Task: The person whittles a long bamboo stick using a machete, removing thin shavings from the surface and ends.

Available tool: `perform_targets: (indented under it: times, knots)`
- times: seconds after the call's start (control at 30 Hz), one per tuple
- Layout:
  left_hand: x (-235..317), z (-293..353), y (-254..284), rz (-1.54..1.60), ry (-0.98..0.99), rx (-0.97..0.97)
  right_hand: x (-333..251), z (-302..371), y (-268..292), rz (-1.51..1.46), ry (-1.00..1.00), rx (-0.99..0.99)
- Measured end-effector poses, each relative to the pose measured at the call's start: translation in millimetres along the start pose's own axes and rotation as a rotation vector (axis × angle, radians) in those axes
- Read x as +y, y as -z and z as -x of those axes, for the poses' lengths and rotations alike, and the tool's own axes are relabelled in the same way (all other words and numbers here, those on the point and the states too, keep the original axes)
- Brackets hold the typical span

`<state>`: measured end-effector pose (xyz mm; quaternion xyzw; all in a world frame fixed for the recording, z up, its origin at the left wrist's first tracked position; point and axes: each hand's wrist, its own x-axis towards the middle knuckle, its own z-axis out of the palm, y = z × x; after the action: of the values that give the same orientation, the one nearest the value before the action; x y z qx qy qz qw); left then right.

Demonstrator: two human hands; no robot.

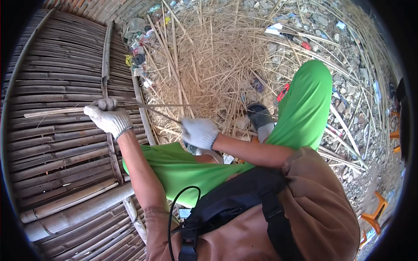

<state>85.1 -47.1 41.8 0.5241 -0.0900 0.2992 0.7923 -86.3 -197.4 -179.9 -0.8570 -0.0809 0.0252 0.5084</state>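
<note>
My left hand (108,116), in a white work glove with a greyed thumb and fingers, is closed around a long bamboo strip (54,112). The strip lies nearly level across the view, its pale end to the left and its thin end reaching right over the straw. In a matching glove, my right hand (199,132) grips a narrow dark blade (162,114) that looks like a knife seen edge-on. The blade slants up and left toward the strip; whether they touch, I cannot tell. Its handle is hidden inside my fist, which is slightly blurred.
On the left stands a slatted bamboo platform (56,148) with thick poles. Straw and bamboo shavings (209,65) cover the ground ahead. Rubble and litter (348,100) spread to the right, near orange plastic legs (375,214). My green-clad knees and a dark sandal (260,114) are close below.
</note>
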Motion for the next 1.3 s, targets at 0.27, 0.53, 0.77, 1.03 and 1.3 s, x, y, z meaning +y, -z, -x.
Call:
perform_targets:
  times: [0.27,0.53,0.77,1.03,1.3]
  knots:
    - [1,0,6,-0.056,0.085,0.159,82,14,16,0.34,-0.306,-0.321]
    - [-4,-14,19,-0.151,0.061,0.264,85,35,17,0.31,-0.332,-0.208]
    - [52,-35,20,-0.162,-0.057,0.116,73,1,75,0.074,-0.49,-0.296]
    - [140,-101,37,0.063,-0.208,0.23,17,-8,218,-0.064,-0.34,-0.035]
    - [-3,-95,95,0.305,0.32,0.18,123,14,233,-0.213,-0.54,0.511]
